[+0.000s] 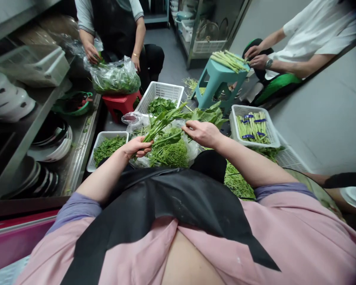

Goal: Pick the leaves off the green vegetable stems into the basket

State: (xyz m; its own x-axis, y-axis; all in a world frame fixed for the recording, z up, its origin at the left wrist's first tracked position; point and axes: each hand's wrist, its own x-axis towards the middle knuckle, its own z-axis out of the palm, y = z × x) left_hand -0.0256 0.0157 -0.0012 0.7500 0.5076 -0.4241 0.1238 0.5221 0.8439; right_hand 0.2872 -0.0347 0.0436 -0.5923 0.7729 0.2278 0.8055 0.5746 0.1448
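Note:
My left hand [138,147] is closed round the stems of a bunch of leafy greens [163,123], whose tops lean up and to the right. On the right, my right hand [202,132] has its thumb and fingers pinched at a leafy stem, and more broad leaves [212,114] show just behind it. Below both hands lies a heap of thin green stems [170,153] on clear plastic. Behind the bunch stands a white basket [176,92] with loose leaves in it.
A white tray of greens [97,139] is at left, a white basket of tied stalks [271,136] at right. One person handles bagged greens on a red stool [116,103]; another works at a teal stool [207,84]. Metal shelving [84,152] runs along the left.

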